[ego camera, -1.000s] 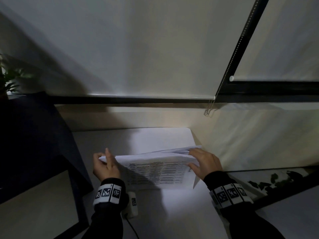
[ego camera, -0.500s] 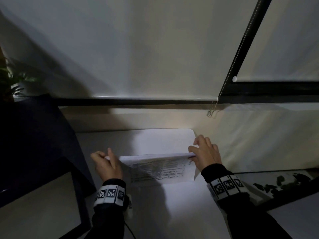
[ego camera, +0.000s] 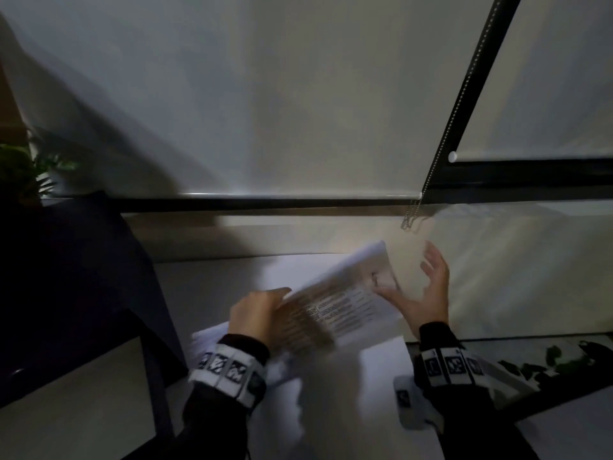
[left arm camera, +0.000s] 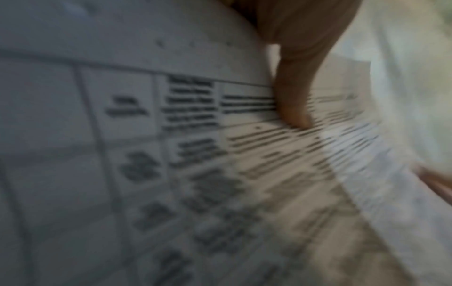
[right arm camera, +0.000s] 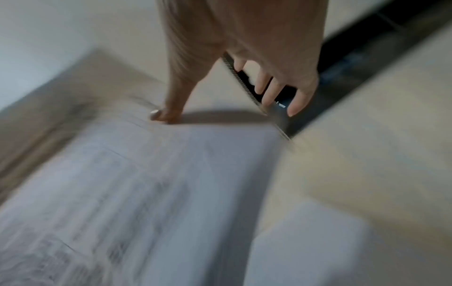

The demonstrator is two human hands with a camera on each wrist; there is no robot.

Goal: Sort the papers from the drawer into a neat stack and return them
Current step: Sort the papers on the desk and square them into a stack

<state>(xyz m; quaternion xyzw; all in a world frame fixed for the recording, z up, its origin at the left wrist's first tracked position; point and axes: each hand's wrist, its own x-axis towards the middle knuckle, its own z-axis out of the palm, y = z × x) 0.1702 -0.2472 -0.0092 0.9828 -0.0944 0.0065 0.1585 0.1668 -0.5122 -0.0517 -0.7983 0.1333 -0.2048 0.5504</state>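
A stack of papers [ego camera: 345,303] printed with tables is lifted and tilted above the white desk [ego camera: 348,410], blurred by motion. My left hand [ego camera: 257,313] grips its near left edge, and in the left wrist view the thumb [left arm camera: 293,108] presses on the printed top sheet [left arm camera: 171,151]. My right hand [ego camera: 423,293] is at the stack's right edge with fingers spread; only its thumb [right arm camera: 168,116] touches the paper [right arm camera: 146,174]. More white sheets [ego camera: 212,341] lie flat on the desk under and behind the stack.
A dark screen [ego camera: 83,277] stands at the left, with a plant [ego camera: 23,171] behind it. A roller blind's bead chain [ego camera: 411,219] hangs by the wall behind the papers. A small white device [ego camera: 404,398] lies near my right wrist. A glass surface [ego camera: 530,360] lies at the right.
Both hands held the stack by its ends on the desk. Now the left hand has shifted right and raised the stack at a tilt, and the right hand has let go and spread.
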